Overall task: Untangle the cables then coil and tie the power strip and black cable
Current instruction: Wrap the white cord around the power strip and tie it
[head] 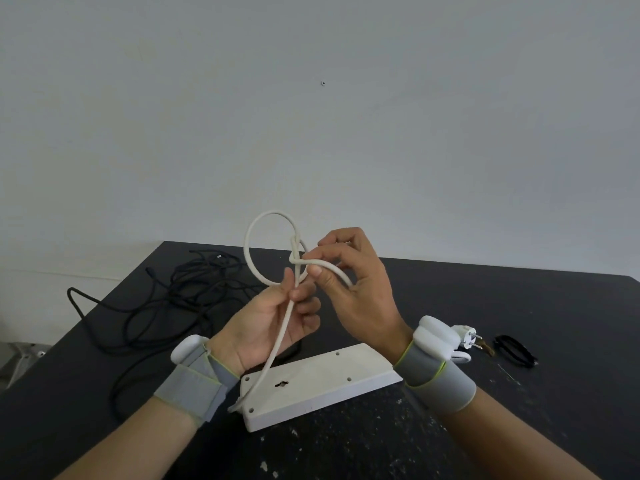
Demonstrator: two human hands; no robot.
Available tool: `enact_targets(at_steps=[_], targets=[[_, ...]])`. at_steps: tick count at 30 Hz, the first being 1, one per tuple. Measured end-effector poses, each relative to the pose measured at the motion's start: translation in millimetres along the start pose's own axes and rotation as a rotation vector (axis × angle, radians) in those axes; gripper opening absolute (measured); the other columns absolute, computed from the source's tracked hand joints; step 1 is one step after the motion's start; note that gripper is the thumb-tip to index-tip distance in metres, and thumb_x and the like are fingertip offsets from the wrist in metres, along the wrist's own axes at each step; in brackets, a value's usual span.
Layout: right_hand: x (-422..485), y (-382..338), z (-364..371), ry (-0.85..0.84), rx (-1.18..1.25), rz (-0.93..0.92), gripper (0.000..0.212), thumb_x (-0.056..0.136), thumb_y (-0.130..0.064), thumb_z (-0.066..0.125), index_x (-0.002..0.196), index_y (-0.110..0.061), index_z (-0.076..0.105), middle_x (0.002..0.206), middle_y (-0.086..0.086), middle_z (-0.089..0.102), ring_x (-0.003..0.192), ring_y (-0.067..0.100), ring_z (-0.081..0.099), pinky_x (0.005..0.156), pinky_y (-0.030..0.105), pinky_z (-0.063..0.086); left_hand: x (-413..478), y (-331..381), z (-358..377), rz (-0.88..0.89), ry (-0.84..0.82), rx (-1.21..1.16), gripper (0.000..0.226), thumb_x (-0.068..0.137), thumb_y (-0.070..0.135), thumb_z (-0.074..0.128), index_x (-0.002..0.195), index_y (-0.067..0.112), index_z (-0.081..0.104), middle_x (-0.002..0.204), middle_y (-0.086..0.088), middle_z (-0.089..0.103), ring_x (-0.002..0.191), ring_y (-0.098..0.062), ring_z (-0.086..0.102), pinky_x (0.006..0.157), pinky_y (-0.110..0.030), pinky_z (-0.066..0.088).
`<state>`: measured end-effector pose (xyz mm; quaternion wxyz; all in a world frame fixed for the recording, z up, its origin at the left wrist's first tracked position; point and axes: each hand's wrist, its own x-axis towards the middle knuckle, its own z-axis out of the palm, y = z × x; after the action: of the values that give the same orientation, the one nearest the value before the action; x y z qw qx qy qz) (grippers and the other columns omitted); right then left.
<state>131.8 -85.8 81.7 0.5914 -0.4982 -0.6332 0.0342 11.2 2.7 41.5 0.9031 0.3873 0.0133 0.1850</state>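
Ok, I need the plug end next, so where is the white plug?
In the head view, the white plug lies on the table at the right, just beyond the right wristband, with a black loop to its right.

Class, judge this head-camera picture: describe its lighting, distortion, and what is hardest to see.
Head view: soft, even light, faint shadows, no glare; wide-angle stretch towards the corners; the tangled black cable nearly merges with the dark table, while the white round cord and white rectangular power strip stand out.
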Motion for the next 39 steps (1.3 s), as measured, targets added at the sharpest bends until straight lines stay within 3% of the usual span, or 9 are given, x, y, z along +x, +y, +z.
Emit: enact_targets(at_steps=[2,4,10,15,18,21,29,34,39], targets=[[2,-2,-1,0.079,-0.016,-0.018,0.021,0.085,-0.008,0.067,0.091,-0.028,0.069,0.098,0.001,0.053,0.091,0.003,0.054,0.076,0.012,0.043,-1,1,0,-0.043,0.134,0.106,0.064,0.061,0.037,0.086,0.116,0.013,0.063,0.063,0.004,0.049,0.059,-0.009,0.047,0.064,-0.025,0.042],[7,-6,-4,0.194,-0.024,-0.022,0.023,0.086,-0.012,0.066,0.088,-0.035,0.066,0.096,-0.001,0.054,0.084,0.003,0.054,0.072,0.01,0.041,-2,2,-4,-0.088,0.287,0.197,0.064,0.07,0.032,0.075,0.125,0.007,0.054,0.062,0.004,0.052,0.057,-0.008,0.049,0.065,-0.026,0.04],[31,-15,-30,0.444,-0.03,-0.002,0.021,0.089,-0.017,0.063,0.085,-0.037,0.061,0.096,0.01,0.061,0.078,0.008,0.054,0.068,0.015,0.041,-5,2,-16,-0.076,0.464,0.573,0.02,0.085,0.022,0.059,0.093,0.023,0.077,0.063,0.007,0.053,0.067,-0.009,0.045,0.066,-0.025,0.04],[39,-18,-51,0.53,-0.071,0.02,0.019,0.09,-0.014,0.063,0.085,-0.032,0.063,0.096,0.011,0.061,0.079,0.011,0.056,0.067,0.016,0.041,-6,9,-34,-0.016,0.535,0.958,0.033,0.093,0.014,0.056,0.076,0.032,0.077,0.065,0.015,0.063,0.077,-0.006,0.054,0.069,-0.018,0.043],[52,-25,-80,0.743,0.022,0.071,0.01,0.09,-0.016,0.06,0.085,-0.025,0.061,0.081,0.002,0.062,0.072,0.019,0.057,0.067,0.027,0.044,-15,9,-55,0.022,0.631,1.2,0.03,0.092,0.005,0.056,0.077,0.026,0.072,0.082,-0.003,0.069,0.08,-0.012,0.059,0.072,-0.014,0.045],[62,-32,-115,0.857,0.107,0.135,0.008,0.088,-0.026,0.06,0.082,-0.029,0.063,0.077,-0.007,0.061,0.066,0.012,0.06,0.062,0.025,0.047,-26,6,-72,0.047,0.72,1.185,0.026,0.093,0.002,0.053,0.083,0.02,0.068,0.086,-0.006,0.067,0.084,-0.016,0.062,0.072,-0.014,0.044],[52,12,-104,0.537,-0.121,0.286,0.011,0.088,-0.018,0.061,0.08,-0.024,0.065,0.071,-0.005,0.061,0.066,0.013,0.056,0.059,0.02,0.044,-26,9,-42,0.216,0.628,0.885,0.021,0.097,0.007,0.047,0.092,0.014,0.067,0.082,0.0,0.07,0.081,-0.018,0.066,0.078,-0.028,0.054],[25,74,-78,0.162,-0.52,0.5,0.011,0.084,-0.027,0.063,0.077,-0.024,0.072,0.073,-0.007,0.07,0.07,0.006,0.061,0.064,0.018,0.044,-29,-9,-16,0.155,0.423,1.216,0.022,0.094,0.026,0.055,0.114,0.029,0.061,0.102,0.011,0.069,0.094,-0.01,0.064,0.087,-0.026,0.049],[9,127,-87,-0.242,-0.843,0.856,0.026,0.089,-0.032,0.053,0.096,-0.017,0.073,0.096,0.007,0.072,0.086,0.027,0.066,0.08,0.036,0.055,-38,-36,-6,-0.142,0.285,1.75,0.106,0.065,0.076,0.054,0.15,0.033,0.006,0.147,0.018,0.024,0.128,-0.009,0.04,0.101,-0.029,0.037]])
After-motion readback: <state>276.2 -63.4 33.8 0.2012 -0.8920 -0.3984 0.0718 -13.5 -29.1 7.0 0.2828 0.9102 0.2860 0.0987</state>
